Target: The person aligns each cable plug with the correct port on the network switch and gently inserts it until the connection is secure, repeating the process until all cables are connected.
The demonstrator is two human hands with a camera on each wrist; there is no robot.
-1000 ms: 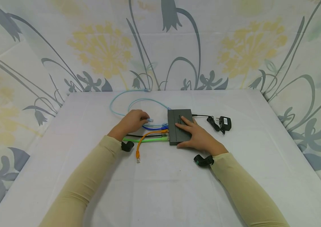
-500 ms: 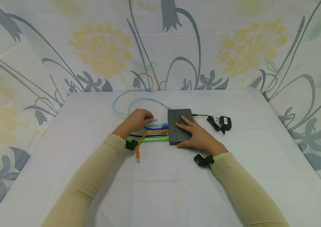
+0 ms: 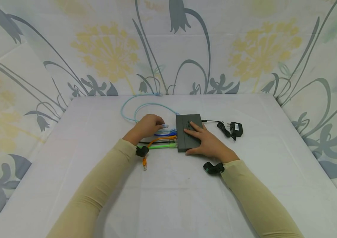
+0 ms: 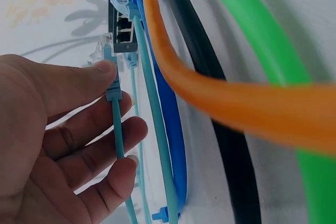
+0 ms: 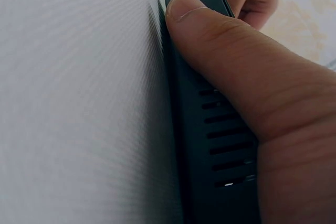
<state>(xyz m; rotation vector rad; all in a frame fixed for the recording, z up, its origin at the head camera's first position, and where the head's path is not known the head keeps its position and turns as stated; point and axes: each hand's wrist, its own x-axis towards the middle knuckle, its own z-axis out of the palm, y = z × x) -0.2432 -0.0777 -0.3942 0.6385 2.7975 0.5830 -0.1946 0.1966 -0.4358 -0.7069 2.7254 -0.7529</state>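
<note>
In the head view my left hand [image 3: 148, 126] pinches the light blue plug [image 3: 165, 126] of a network cable between thumb and fingers. The left wrist view shows this plug's clear tip [image 4: 106, 39] just short of the ports, apart from them. A dark grey network switch [image 3: 182, 123] lies flat on the table. My right hand [image 3: 208, 140] rests on it with fingers spread over the top, and the thumb [image 5: 210, 30] presses its slotted side. Light blue, blue [image 3: 162, 135], orange [image 3: 156, 139], black and green cables [image 3: 162, 146] run into the switch's left side.
The orange cable's loose plug [image 3: 145, 164] lies on the white tabletop [image 3: 168, 198]. Another light blue cable end [image 3: 157, 95] sits at the far edge. A black power adapter [image 3: 236, 129] with coiled cord lies to the right of the switch. Flowered cloth hangs behind.
My left hand has moved right with the light blue plug, nearer the switch, and the cable loop behind has shifted right. My right hand has stayed in place.
</note>
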